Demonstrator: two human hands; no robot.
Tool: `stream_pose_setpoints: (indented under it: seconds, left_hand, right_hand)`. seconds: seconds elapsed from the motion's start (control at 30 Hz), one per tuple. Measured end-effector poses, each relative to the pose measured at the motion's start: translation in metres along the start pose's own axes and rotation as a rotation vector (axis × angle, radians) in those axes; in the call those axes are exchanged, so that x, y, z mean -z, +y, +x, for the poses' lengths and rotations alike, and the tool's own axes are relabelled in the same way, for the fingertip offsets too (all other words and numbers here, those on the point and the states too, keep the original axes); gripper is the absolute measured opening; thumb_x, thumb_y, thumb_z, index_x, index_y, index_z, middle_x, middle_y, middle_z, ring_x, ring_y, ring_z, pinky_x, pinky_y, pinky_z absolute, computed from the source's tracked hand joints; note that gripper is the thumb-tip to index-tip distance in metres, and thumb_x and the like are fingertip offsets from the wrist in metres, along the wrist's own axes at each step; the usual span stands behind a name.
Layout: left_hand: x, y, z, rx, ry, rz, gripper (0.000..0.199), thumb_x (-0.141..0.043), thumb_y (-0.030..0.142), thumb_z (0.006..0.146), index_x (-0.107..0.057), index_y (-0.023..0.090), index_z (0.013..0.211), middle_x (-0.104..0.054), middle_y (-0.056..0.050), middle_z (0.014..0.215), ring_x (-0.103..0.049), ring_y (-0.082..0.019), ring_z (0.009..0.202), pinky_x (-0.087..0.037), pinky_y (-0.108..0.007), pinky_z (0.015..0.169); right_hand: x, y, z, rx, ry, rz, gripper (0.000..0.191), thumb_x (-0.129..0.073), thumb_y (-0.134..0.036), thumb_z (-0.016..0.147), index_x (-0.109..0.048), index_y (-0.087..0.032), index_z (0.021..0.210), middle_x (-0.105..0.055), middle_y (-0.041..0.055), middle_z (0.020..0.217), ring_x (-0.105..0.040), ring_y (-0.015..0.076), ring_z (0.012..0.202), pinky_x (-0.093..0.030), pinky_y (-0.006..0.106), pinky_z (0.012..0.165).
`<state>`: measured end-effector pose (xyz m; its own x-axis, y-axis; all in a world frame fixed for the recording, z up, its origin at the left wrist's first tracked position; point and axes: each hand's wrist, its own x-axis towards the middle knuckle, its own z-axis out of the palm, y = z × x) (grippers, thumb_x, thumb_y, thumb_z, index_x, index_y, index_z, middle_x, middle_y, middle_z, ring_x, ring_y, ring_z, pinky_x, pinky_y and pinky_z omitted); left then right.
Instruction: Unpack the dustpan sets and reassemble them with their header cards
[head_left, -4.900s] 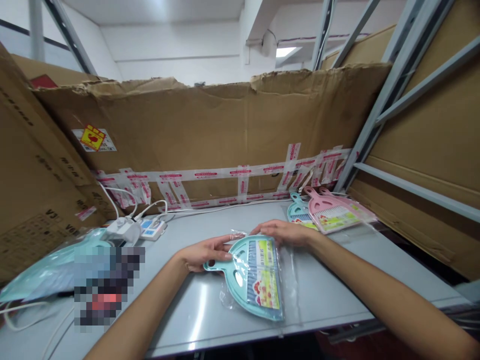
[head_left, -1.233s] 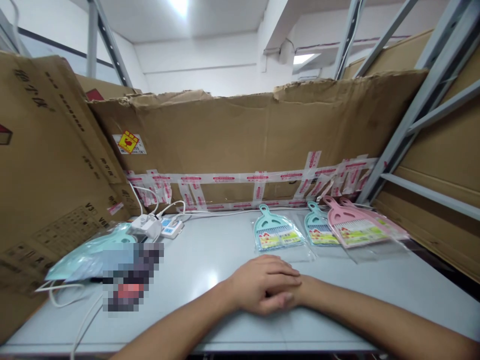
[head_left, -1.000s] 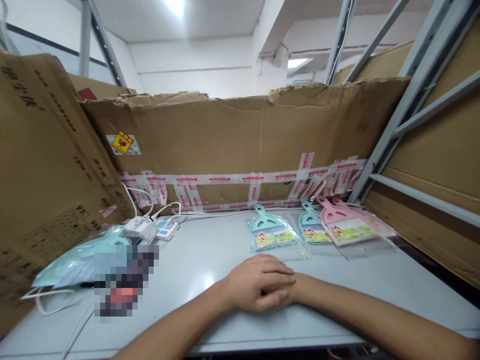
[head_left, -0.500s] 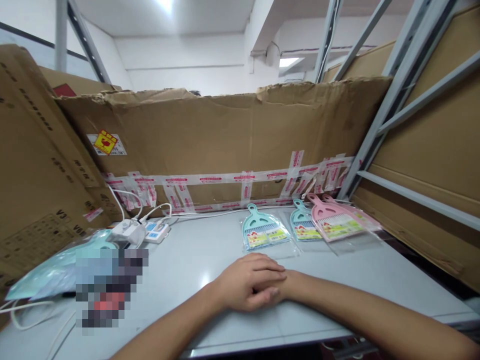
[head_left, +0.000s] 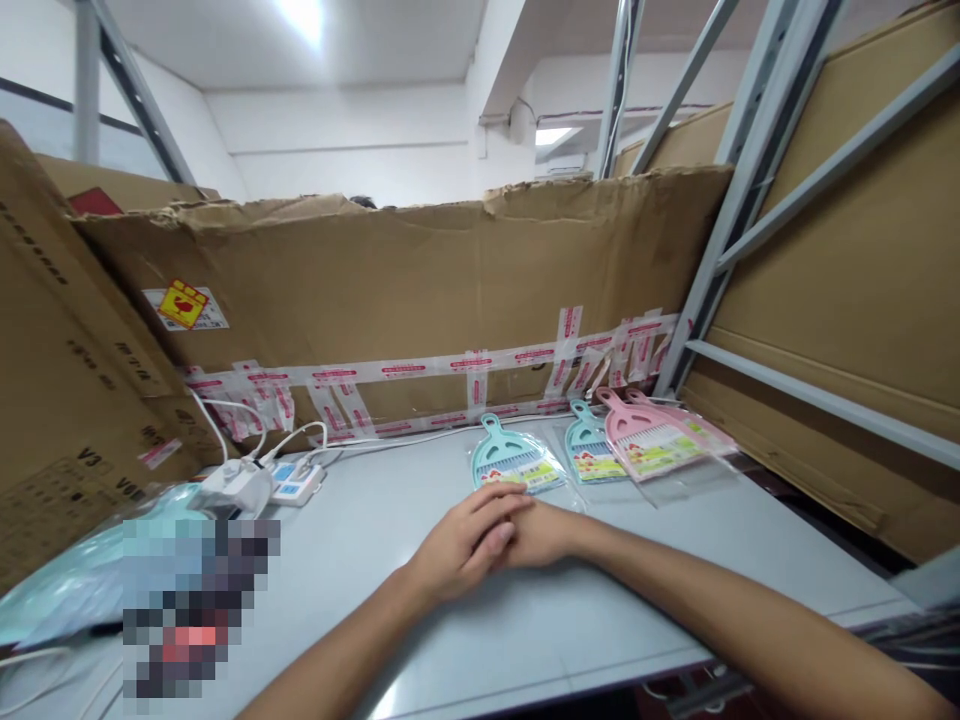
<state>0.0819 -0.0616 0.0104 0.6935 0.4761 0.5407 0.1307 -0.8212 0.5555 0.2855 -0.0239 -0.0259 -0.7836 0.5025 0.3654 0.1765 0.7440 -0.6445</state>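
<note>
My left hand [head_left: 466,550] lies folded over my right hand [head_left: 536,535] on the grey counter [head_left: 600,610], its fingers [head_left: 501,520] curled closed and holding nothing. My right fingers are tucked underneath, so I cannot tell how they stand. Just beyond my hands lies a teal dustpan-and-brush set [head_left: 510,468] in a clear bag, then a second teal set [head_left: 592,458] beside overlapping pink sets [head_left: 645,430]. Well to the left sit a white power strip [head_left: 295,484] and a plug adapter [head_left: 236,487], and taped cardboard [head_left: 390,300] stands along the counter's back.
</note>
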Motion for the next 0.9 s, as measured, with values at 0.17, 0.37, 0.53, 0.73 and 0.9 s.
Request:
stream_pose_setpoints:
  seconds: [0.17,0.37,0.53,0.73,0.9]
  left_hand:
    - [0.007,-0.018,-0.007,0.071,0.193,-0.019,0.052,-0.043,0.042,0.122,-0.052,0.03,0.172,-0.065,-0.017,0.159,-0.063,-0.032,0.145,-0.055,-0.051,0.12]
    - [0.007,-0.024,-0.009,0.209,0.242,0.021,0.048,-0.046,0.045,0.122,-0.057,0.026,0.164,-0.075,-0.014,0.137,-0.071,-0.027,0.122,-0.057,-0.043,0.105]
    - [0.009,-0.019,-0.009,0.148,0.18,0.072,0.046,-0.04,0.044,0.122,-0.063,0.025,0.158,-0.076,-0.014,0.133,-0.069,-0.028,0.121,-0.055,-0.044,0.107]
    - [0.015,-0.017,-0.01,0.091,0.165,0.114,0.045,-0.041,0.039,0.122,-0.067,0.023,0.155,-0.078,-0.015,0.129,-0.068,-0.028,0.115,-0.055,-0.042,0.104]
    - [0.017,-0.019,-0.012,0.08,0.145,0.109,0.047,-0.039,0.039,0.122,-0.068,0.023,0.155,-0.079,-0.014,0.126,-0.068,-0.028,0.115,-0.054,-0.042,0.104]
  right_hand:
    - [0.079,0.005,-0.01,-0.246,0.43,0.027,0.038,-0.063,-0.052,0.109,-0.08,-0.021,0.096,-0.073,0.0004,0.072,-0.064,0.0191,0.064,-0.05,0.029,0.062]
    - [0.174,0.047,-0.06,-0.558,0.752,-0.934,0.036,-0.053,-0.041,0.112,-0.077,-0.018,0.099,-0.078,0.0171,0.105,-0.067,0.0325,0.105,-0.051,0.041,0.093]
    - [0.197,0.082,-0.093,-0.968,0.549,-1.145,0.044,-0.055,-0.044,0.111,-0.076,-0.007,0.125,-0.072,0.0297,0.13,-0.062,0.043,0.125,-0.049,0.05,0.103]
    - [0.2,0.096,-0.097,-1.077,0.551,-0.936,0.051,-0.054,-0.05,0.113,-0.07,-0.01,0.139,-0.078,0.027,0.131,-0.074,0.038,0.119,-0.051,0.044,0.099]
    - [0.198,0.092,-0.094,-1.071,0.517,-0.942,0.04,-0.067,-0.041,0.104,-0.079,-0.015,0.133,-0.084,0.0228,0.122,-0.079,0.0371,0.113,-0.052,0.041,0.093]
